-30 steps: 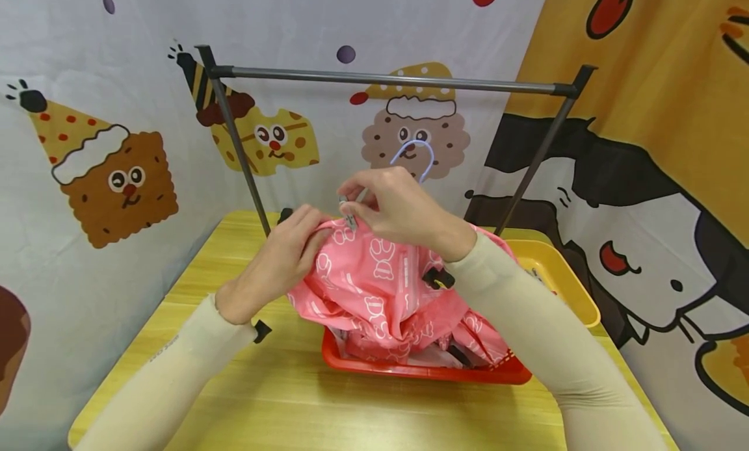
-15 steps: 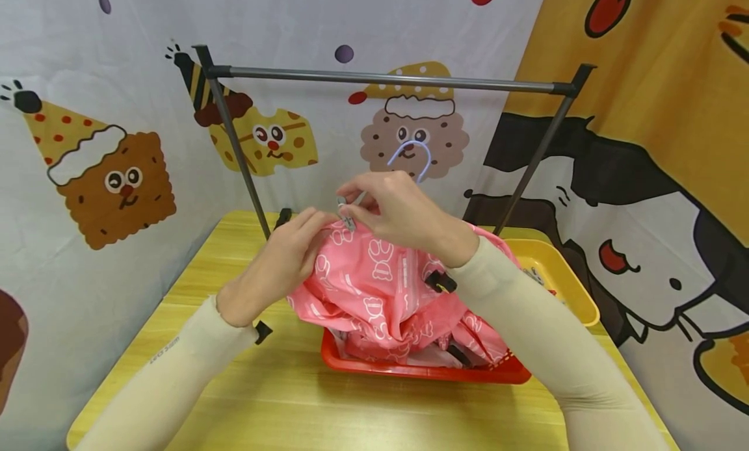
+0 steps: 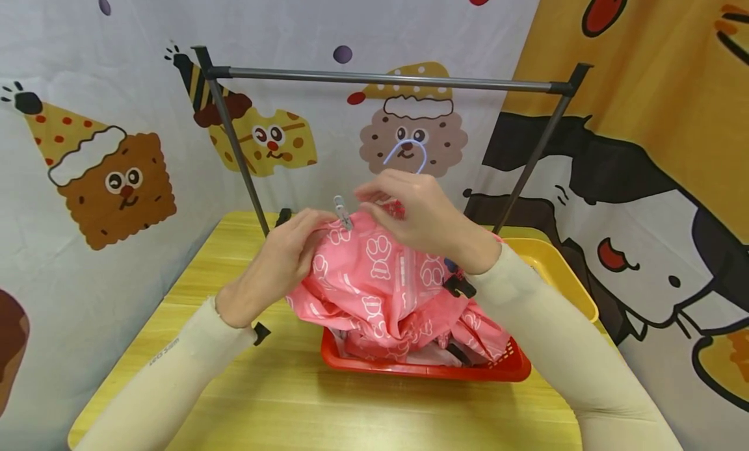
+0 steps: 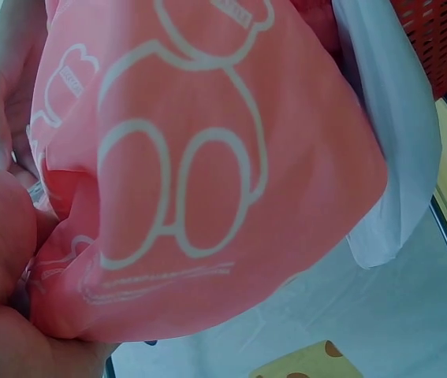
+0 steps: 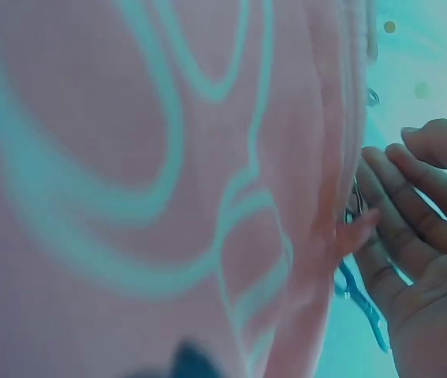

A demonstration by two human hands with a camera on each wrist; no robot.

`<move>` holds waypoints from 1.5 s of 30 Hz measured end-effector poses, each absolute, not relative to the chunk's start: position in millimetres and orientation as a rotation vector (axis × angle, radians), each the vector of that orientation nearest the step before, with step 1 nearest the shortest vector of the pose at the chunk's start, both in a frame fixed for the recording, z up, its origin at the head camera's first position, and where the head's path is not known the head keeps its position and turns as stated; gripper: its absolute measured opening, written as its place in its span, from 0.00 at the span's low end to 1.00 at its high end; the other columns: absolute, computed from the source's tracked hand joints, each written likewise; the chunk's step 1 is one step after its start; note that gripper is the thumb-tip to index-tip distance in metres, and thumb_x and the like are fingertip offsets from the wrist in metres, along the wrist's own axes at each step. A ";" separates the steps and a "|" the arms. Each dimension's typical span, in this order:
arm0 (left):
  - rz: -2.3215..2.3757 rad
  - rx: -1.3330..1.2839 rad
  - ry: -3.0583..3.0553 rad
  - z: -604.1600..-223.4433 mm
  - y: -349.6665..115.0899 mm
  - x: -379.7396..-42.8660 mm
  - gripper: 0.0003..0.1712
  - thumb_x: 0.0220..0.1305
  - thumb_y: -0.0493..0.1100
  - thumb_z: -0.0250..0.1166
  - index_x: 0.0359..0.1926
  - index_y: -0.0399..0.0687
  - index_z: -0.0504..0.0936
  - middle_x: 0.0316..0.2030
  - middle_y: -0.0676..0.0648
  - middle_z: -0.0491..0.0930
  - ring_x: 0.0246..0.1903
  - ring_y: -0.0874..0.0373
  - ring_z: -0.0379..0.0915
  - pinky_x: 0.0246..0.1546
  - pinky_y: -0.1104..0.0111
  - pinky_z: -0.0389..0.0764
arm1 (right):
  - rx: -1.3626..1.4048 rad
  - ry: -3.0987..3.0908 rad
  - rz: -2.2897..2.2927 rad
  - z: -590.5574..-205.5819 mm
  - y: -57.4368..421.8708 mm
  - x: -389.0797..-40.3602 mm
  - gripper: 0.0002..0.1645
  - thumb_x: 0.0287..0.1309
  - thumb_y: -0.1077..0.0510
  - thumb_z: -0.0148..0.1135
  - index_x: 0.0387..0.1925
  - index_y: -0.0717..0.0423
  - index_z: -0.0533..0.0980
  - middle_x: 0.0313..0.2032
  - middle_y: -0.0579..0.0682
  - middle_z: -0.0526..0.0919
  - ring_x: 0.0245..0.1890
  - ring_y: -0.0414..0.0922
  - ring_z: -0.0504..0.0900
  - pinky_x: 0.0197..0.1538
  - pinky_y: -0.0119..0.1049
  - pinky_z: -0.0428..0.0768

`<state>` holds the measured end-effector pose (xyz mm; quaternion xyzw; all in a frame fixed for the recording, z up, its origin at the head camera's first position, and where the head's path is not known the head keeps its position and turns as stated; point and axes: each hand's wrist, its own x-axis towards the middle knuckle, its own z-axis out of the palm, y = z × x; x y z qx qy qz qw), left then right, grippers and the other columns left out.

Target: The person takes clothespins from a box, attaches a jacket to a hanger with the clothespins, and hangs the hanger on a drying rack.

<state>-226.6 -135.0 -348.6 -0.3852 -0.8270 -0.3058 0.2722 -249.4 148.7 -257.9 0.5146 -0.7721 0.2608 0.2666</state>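
"what has changed, seen from here?"
"the right hand (image 3: 427, 217) has let go of the pale-grey spring clip (image 3: 342, 212); its fingers, loosely parted, hold nothing visible. the clip seemingly grips unaided."
"and the left hand (image 3: 277, 262)?"
"pinching the pink, white-printed fabric (image 3: 380, 269) just beside it."
"the clip's long axis?"
"near upright on the fabric's top edge, free end up, leaning slightly left."

1. The head view is bright; a pale shine sits on the yellow wooden table (image 3: 404, 415), bottom middle.
2. The left wrist view is dimmer.
3. The right wrist view is blue-green, its pink printed cloth (image 5: 168, 236) blurry at lower left.
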 end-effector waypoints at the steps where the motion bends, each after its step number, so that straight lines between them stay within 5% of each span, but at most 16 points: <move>1: -0.828 -1.036 -2.225 -348.6 -135.2 -226.2 0.21 0.81 0.28 0.71 0.68 0.43 0.82 0.59 0.42 0.89 0.55 0.48 0.91 0.57 0.52 0.96 | 1.389 -2.069 0.701 -257.4 150.9 -248.7 0.12 0.74 0.68 0.77 0.56 0.62 0.90 0.50 0.56 0.97 0.48 0.48 0.97 0.46 0.41 0.94; 5: -0.847 -1.034 -2.225 -349.4 -136.0 -226.2 0.20 0.80 0.28 0.71 0.67 0.43 0.83 0.59 0.42 0.89 0.54 0.48 0.91 0.56 0.52 0.97 | 1.382 -2.033 0.684 -255.1 161.4 -244.9 0.12 0.72 0.69 0.78 0.54 0.61 0.90 0.48 0.54 0.96 0.46 0.46 0.96 0.41 0.40 0.92; 10: -0.849 -1.026 -2.203 -350.3 -135.5 -227.9 0.16 0.81 0.27 0.70 0.63 0.41 0.84 0.56 0.41 0.90 0.52 0.48 0.91 0.55 0.53 0.97 | 1.362 -2.042 0.659 -254.0 173.8 -240.6 0.14 0.69 0.71 0.80 0.53 0.60 0.91 0.47 0.53 0.96 0.46 0.45 0.95 0.53 0.46 0.96; 16: -0.825 -1.010 -2.187 -351.1 -134.8 -229.6 0.14 0.80 0.26 0.70 0.61 0.38 0.84 0.54 0.40 0.91 0.51 0.47 0.92 0.56 0.53 0.97 | 1.314 -2.101 0.642 -254.5 187.7 -239.1 0.13 0.70 0.70 0.80 0.54 0.60 0.91 0.46 0.52 0.96 0.47 0.45 0.96 0.57 0.46 0.96; 29: -0.827 -0.975 -2.225 -355.1 -138.1 -231.2 0.16 0.80 0.28 0.71 0.63 0.37 0.83 0.55 0.40 0.90 0.53 0.46 0.93 0.58 0.50 0.96 | 1.226 -2.147 0.654 -258.7 215.0 -241.6 0.15 0.69 0.71 0.80 0.54 0.57 0.92 0.48 0.50 0.97 0.45 0.45 0.95 0.61 0.17 0.83; 45: -0.869 -0.958 -2.244 -357.6 -140.7 -229.8 0.17 0.80 0.27 0.71 0.64 0.38 0.83 0.56 0.40 0.89 0.51 0.48 0.92 0.56 0.50 0.96 | 1.159 -2.177 0.667 -260.7 243.4 -238.0 0.19 0.65 0.71 0.82 0.55 0.54 0.93 0.47 0.49 0.97 0.42 0.41 0.91 0.55 0.20 0.83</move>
